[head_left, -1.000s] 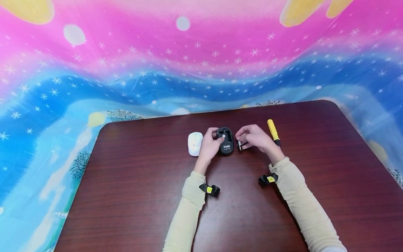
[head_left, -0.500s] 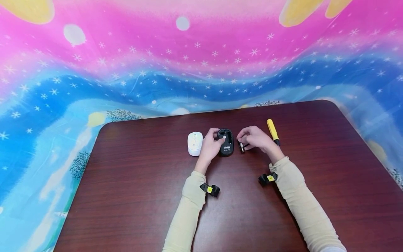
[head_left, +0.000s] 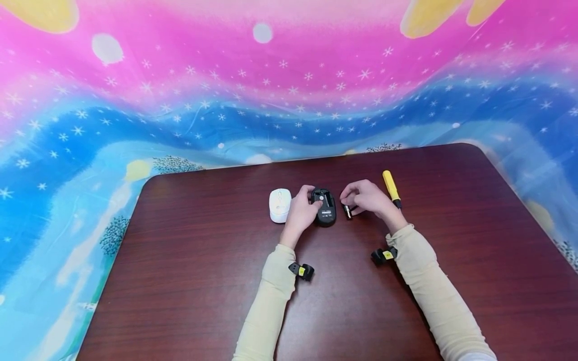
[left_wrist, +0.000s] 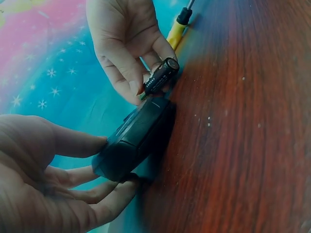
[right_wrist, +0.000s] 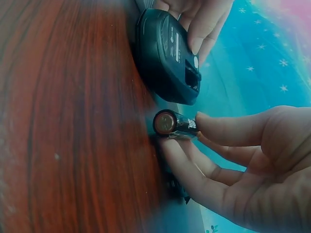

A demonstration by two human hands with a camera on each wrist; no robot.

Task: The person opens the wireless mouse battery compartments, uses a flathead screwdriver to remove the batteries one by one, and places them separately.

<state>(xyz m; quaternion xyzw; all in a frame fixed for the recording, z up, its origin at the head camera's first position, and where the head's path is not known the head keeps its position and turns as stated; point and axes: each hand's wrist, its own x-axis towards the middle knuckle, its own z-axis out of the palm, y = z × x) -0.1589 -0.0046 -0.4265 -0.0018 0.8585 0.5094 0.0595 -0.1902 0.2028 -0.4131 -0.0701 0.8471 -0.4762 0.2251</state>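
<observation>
My left hand grips a black computer mouse by its left side, thumb on the upturned underside. An open battery compartment shows near one end of it in the right wrist view. Just to the right, my right hand pinches a dark cylindrical battery between thumb and fingers, one flat end facing the right wrist camera. The battery is beside the mouse, and in the left wrist view it overlaps the mouse's far end. A small black piece lies partly hidden behind the right fingers.
A white mouse stands left of my left hand. Beyond my right hand lies a yellow-handled screwdriver, its shaft visible in the left wrist view. The brown table ends at a patterned cloth backdrop.
The black mouse has moved slightly toward me and its underside is tilted differently. The battery in my right hand has shifted a little to the right and toward me.
</observation>
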